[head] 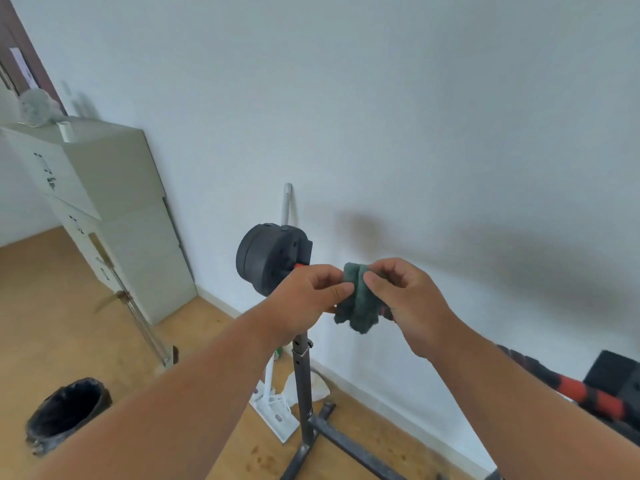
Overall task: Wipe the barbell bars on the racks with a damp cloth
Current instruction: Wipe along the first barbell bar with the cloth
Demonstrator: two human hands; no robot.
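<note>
A dark green fuzzy cloth (358, 303) is draped over the barbell bar near its left end. My left hand (308, 292) pinches the cloth's left side and my right hand (401, 292) pinches its right side. The bar (581, 393), black with red bands, runs from the black weight plates (268, 258) down to the lower right, mostly hidden behind my hands and right forearm. A grey rack upright (301, 368) stands under the bar just below my left hand.
The rack's base bars (349, 445) lie on the wooden floor. A white stand (273, 407) leans by the wall behind the rack. A black bin (69, 410) stands at lower left. A white cabinet (114, 209) stands against the wall at left.
</note>
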